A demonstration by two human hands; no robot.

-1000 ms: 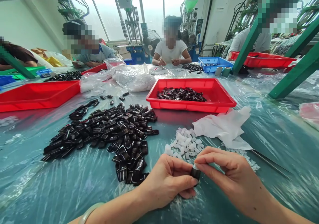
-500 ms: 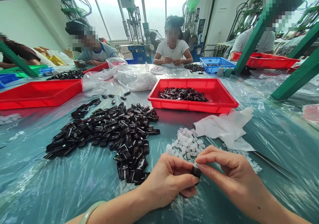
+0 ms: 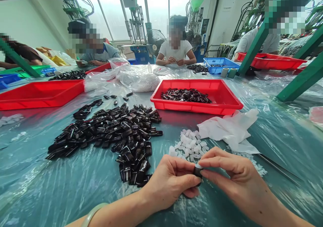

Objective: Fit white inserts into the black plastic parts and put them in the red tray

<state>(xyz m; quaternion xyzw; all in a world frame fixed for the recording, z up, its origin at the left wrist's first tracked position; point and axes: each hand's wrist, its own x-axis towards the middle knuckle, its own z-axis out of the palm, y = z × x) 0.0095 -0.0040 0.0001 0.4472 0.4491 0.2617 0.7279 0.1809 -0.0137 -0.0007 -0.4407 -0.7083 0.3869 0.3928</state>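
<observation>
My left hand pinches a small black plastic part between thumb and fingers, and its lower end is partly hidden. On the top end of that part sits a small white piece. The fingertips of my right hand are closed on this white piece, with the thumb against the black part's side. Just beyond my hands lies a pile of loose white pieces. To the left spreads a large heap of similar black parts.
A red tray with more black parts stands ahead, another red tray at left. Right of the white pile lie a crumpled white sheet and metal tweezers. Green posts rise at right. Several people sit across the table.
My right fingertips have shifted slightly, and the white piece now lies flatter across the black part's top end. My left hand keeps its grip. The view has moved slightly.
</observation>
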